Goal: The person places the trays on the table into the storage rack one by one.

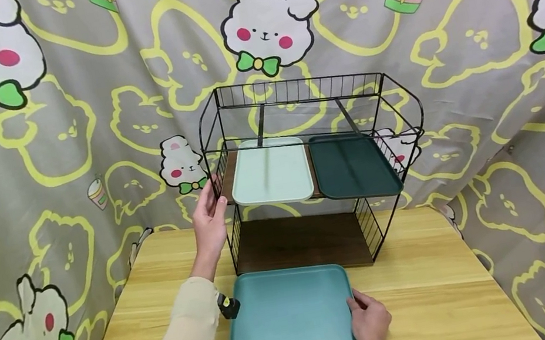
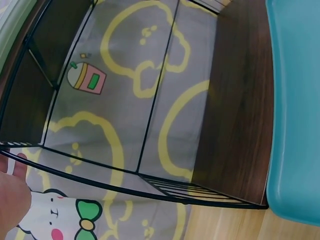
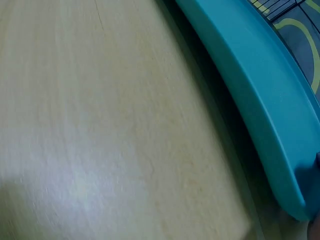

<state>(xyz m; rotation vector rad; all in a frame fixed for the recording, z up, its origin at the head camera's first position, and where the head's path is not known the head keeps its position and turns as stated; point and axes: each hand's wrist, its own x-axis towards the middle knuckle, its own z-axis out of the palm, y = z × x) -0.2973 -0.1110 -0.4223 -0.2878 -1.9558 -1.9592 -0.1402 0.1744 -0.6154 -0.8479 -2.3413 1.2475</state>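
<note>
A two-tier black wire rack (image 1: 300,241) with dark wood shelves stands on the table. My left hand (image 1: 209,227) grips its left side frame at the upper shelf, thumb in front and fingers behind the wire. In the left wrist view, part of this hand (image 2: 12,200) shows at the lower left by the curved wire. My right hand (image 1: 371,321) holds the right edge of a large teal tray (image 1: 291,318), thumb on the rim. The tray lies in front of the lower shelf; the right wrist view shows a dark shadow under its raised edge (image 3: 245,110).
On the upper shelf, a mint-green tray (image 1: 284,174) sits at left and a dark green tray (image 1: 352,166) at right, both overhanging the front. The light wood table (image 1: 435,287) is surrounded by a patterned grey curtain (image 1: 122,33).
</note>
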